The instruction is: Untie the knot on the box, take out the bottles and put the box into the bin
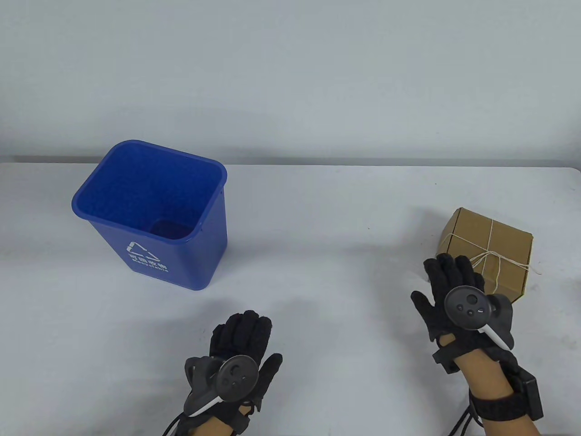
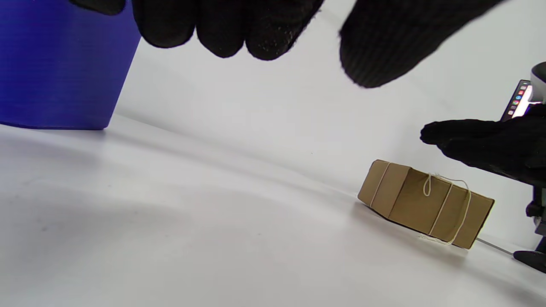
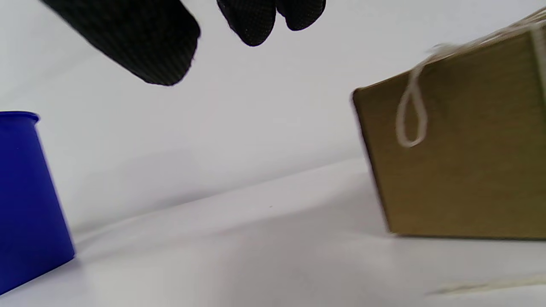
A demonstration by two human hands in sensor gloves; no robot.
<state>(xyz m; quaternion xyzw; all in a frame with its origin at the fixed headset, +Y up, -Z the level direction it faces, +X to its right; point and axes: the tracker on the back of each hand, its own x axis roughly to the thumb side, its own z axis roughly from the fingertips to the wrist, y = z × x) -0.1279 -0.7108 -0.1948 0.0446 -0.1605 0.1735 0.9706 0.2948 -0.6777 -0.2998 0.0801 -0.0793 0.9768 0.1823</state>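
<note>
Lying at the table's [image 1: 317,254] four o'clock, the tied box [image 1: 492,243] is noted; the bin [image 1: 154,213] at ten. Right hand [image 1: 454,295] and left hand [image 1: 243,345] are held loosely spread, gripping nothing. Only the wrist views show the string's loop [image 3: 409,123]; bottles are hidden.

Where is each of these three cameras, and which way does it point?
Table view: high in front, looking down at the table; left hand and right hand show.
Left wrist view: low under the left hand, facing the box; fingertips hang on top.
Right wrist view: low beside the box; fingertips show.
All three share the box and the blue bin.
</note>
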